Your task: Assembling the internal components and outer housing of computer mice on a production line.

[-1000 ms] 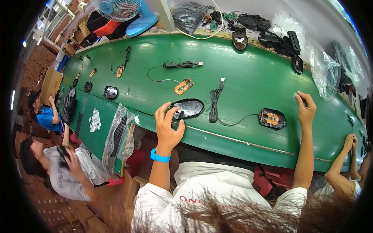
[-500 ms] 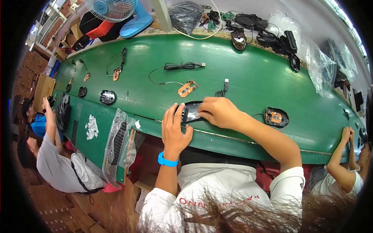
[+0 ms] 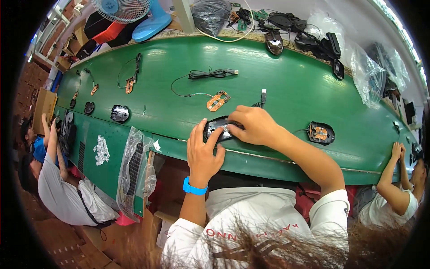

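**Both hands now meet over one open mouse shell**

At the left of the frame, a black shell (image 3: 119, 113) lies on the green bench (image 3: 170, 127), with an orange circuit board (image 3: 130, 85) farther back. Below the shell is a pile of small white pieces (image 3: 101, 150).

Left of centre, the person's left hand (image 3: 204, 154) holds the left end of the black mouse shell (image 3: 218, 121), thumb at its near side. Its forefinger has moved in over the hollow, where half a second ago it lay along the edge. The shell sits near the front of the bench, at mid-frame; behind it rests a cabled board (image 3: 218, 101).

Just right, the right hand (image 3: 255, 127) bends over the shell, fingertips drawn together inside. A second ago it was raised at the right, pinching a small pale piece; whether it grips that now cannot be told. The work has thus come to the shell's inside.

Farther right, a second shell with a board in it (image 3: 321, 133) lies untouched.
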Demonstrator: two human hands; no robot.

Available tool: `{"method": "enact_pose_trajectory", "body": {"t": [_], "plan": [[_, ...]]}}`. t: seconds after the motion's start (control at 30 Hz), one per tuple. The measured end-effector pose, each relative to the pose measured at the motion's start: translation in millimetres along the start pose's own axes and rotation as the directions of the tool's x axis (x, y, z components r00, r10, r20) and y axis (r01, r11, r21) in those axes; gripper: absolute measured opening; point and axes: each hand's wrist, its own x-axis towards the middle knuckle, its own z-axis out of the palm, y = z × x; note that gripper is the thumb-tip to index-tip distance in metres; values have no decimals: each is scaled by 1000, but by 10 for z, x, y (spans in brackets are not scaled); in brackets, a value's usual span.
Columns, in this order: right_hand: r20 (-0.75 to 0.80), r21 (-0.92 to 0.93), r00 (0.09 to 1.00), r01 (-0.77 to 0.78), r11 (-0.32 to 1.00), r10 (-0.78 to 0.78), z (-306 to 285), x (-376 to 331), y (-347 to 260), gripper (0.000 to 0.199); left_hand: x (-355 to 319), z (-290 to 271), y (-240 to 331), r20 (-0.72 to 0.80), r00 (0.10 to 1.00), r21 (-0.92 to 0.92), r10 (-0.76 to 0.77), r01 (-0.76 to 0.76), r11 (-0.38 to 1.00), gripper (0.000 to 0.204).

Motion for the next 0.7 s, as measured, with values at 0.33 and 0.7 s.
{"method": "enact_pose_trajectory", "body": {"t": [0.33,0.7], "plan": [[-212,-20,977,29,999,-33,-429,-783,115,5,-5,-21,19,21,999,30,36,-37,999,48],[-424,-167,903,-3,986,-69,-534,-990,290,4,685,-219,-228,-96,962,-24,257,-260,965,39]]}}
